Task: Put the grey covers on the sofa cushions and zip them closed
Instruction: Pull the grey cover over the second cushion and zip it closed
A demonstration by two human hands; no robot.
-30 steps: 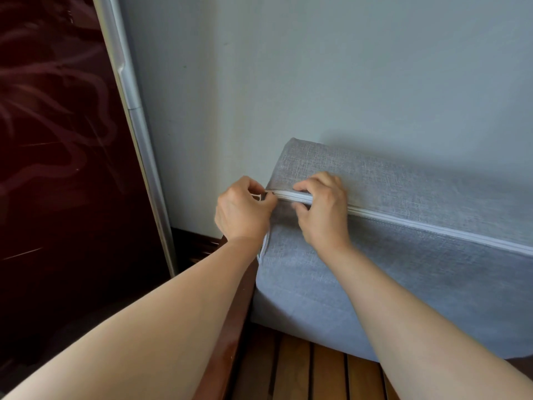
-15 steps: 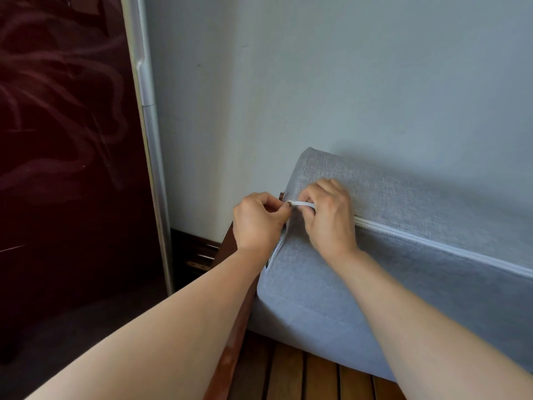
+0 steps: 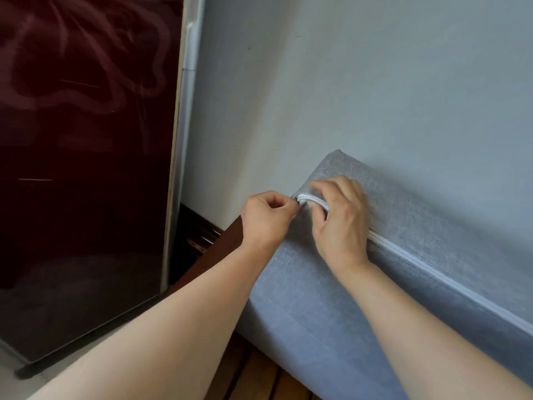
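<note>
A cushion in a grey cover [image 3: 323, 298] leans against the wall on a wooden slatted sofa. A white zipper [image 3: 427, 265] runs along its upper edge, from the left corner down to the right. At that corner my left hand [image 3: 266, 219] pinches the metal zipper pull [image 3: 297, 200]. Just to the right, my right hand [image 3: 340, 220] grips the cover fabric and zipper tape with curled fingers. The zipper's end at the corner is partly hidden by my fingers.
A dark red glossy panel with a pale metal frame [image 3: 178, 157] stands at the left. The grey wall [image 3: 360, 82] is right behind the cushion. The wooden sofa armrest [image 3: 213, 255] and seat slats [image 3: 259, 376] lie below.
Both hands stayed at the cushion's left corner, the left one still pulling at the zipper pull. The zipper end now curves around the corner. The view has turned left.
</note>
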